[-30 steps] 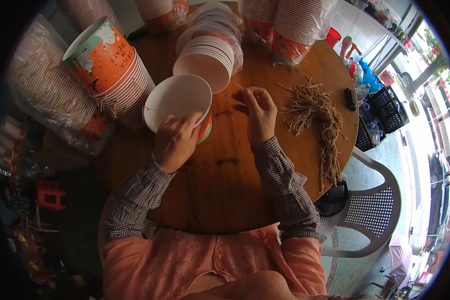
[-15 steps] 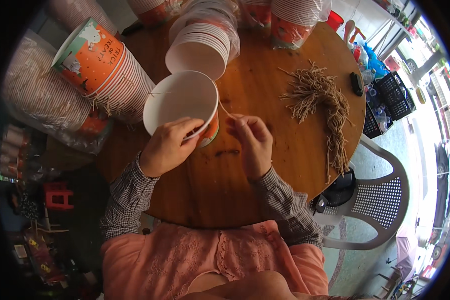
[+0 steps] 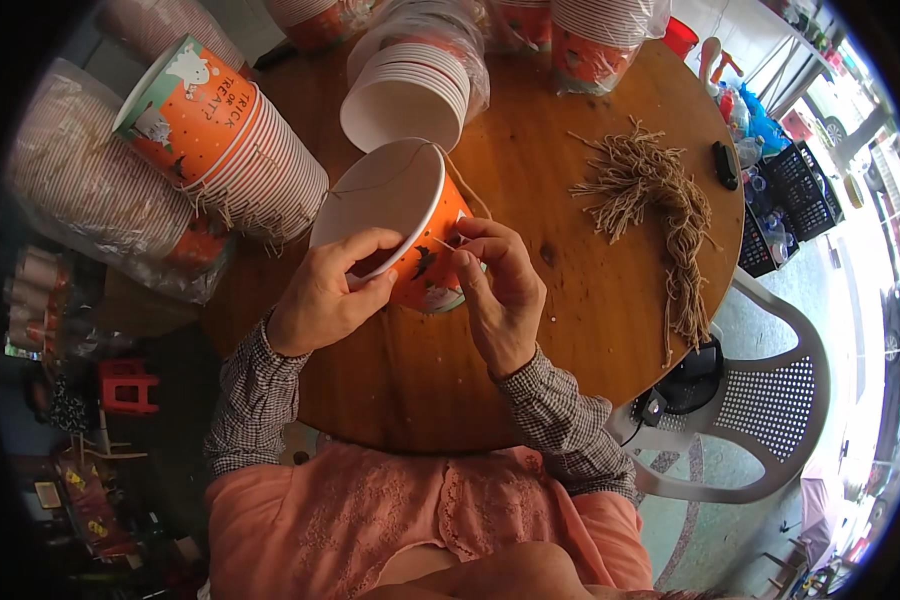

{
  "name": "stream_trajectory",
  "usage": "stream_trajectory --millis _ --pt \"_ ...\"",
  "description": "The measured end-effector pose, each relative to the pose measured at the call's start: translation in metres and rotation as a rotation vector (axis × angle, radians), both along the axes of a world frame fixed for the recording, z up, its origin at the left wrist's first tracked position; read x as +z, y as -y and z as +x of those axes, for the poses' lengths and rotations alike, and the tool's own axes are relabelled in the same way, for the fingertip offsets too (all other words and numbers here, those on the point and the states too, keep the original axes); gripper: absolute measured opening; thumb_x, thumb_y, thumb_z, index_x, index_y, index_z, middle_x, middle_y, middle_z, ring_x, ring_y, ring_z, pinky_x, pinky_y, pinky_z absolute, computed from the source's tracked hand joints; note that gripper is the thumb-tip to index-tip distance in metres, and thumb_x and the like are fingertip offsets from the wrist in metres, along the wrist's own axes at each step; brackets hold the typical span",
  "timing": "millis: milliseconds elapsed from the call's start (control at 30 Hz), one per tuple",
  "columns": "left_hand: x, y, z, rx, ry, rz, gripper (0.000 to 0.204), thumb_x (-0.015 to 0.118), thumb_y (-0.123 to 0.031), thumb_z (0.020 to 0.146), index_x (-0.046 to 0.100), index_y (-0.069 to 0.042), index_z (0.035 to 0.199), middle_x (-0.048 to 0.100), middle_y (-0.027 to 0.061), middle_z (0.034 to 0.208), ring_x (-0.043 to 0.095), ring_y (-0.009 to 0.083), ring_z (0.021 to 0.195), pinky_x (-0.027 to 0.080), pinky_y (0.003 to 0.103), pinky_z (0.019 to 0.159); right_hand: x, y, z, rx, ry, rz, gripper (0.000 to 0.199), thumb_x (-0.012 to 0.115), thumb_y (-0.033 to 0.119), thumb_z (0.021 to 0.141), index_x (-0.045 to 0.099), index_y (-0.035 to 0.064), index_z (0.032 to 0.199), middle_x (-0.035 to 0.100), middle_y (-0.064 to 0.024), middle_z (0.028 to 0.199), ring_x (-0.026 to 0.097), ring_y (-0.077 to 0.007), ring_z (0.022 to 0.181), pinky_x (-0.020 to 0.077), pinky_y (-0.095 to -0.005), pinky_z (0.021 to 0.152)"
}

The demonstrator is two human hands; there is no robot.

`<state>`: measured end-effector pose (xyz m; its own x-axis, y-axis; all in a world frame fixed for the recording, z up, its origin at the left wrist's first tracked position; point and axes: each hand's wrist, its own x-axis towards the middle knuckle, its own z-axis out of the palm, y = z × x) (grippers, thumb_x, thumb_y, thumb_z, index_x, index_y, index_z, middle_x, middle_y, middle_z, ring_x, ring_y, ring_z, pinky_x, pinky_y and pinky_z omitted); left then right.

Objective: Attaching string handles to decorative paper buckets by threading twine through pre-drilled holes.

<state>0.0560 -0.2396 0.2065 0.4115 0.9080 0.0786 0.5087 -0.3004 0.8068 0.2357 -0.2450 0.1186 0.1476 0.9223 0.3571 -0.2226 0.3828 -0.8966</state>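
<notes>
An orange paper bucket (image 3: 440,272) with a white inside and dark printed shapes is tilted over the table, its mouth toward the upper left. My left hand (image 3: 332,290) grips its near rim, thumb outside and fingers reaching inside. A thin tan string (image 3: 473,192) runs over the far part of the rim, with a length lying across the white inside. At the bucket's right wall, my right hand (image 3: 503,290) is closed in a pinch on the string's end. Its fingertips partly cover the bucket's side.
The round wooden table (image 3: 570,330) carries a bundle of tan strings (image 3: 685,235) on the right. A leaning stack of orange buckets (image 3: 255,150) stands left. White-mouthed nested buckets (image 3: 405,100) lie behind, partly in plastic. A grey chair (image 3: 775,400) and black crates (image 3: 805,195) are beyond the right edge.
The bucket has turned so that its orange side shows more. My right hand has brought the string from beside the rim down against the outer wall. My left hand keeps its rim grip.
</notes>
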Motion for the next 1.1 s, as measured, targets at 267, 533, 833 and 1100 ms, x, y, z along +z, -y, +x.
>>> stream_trajectory --millis 267,533,833,1100 --pt "-0.001 0.001 0.000 -0.056 -0.039 0.085 0.029 0.056 0.001 0.083 0.056 0.003 0.112 0.063 0.0099 0.097 0.063 0.0138 0.085 0.055 0.025 0.069 0.002 -0.001 0.004 -0.039 0.095 0.042 0.009 0.066 0.006 0.085 0.060 0.0003 0.088 0.061 -0.0137 0.108 0.059 -0.0212 0.099 0.0452 -0.0320 0.089" --pt "0.001 0.002 0.003 -0.060 -0.052 0.085 0.027 0.056 0.001 0.083 0.056 0.003 0.109 0.063 0.0105 0.096 0.064 0.0159 0.082 0.054 0.027 0.068 0.004 0.000 0.005 -0.053 0.134 0.064 0.008 0.066 0.006 0.084 0.061 0.0003 0.087 0.061 -0.0131 0.107 0.059 -0.0211 0.098 0.0458 -0.0311 0.087" --pt "-0.011 0.005 0.010 -0.119 -0.140 0.221 0.026 0.060 0.002 0.079 0.057 0.002 0.105 0.063 0.0138 0.090 0.064 0.0277 0.076 0.051 0.031 0.065 0.001 0.003 0.007 -0.094 0.309 0.064 0.011 0.068 0.006 0.083 0.061 -0.0003 0.088 0.060 -0.0120 0.106 0.060 -0.0218 0.096 0.0482 -0.0314 0.083" --pt "-0.019 -0.006 0.019 -0.101 -0.115 0.191 0.025 0.063 -0.007 0.085 0.057 -0.001 0.108 0.065 0.0177 0.089 0.066 0.0323 0.080 0.052 0.038 0.066 -0.014 0.004 0.006 -0.039 0.281 -0.003 0.011 0.066 0.003 0.085 0.060 -0.0012 0.094 0.056 -0.0114 0.110 0.064 -0.0187 0.089 0.0540 -0.0274 0.071"
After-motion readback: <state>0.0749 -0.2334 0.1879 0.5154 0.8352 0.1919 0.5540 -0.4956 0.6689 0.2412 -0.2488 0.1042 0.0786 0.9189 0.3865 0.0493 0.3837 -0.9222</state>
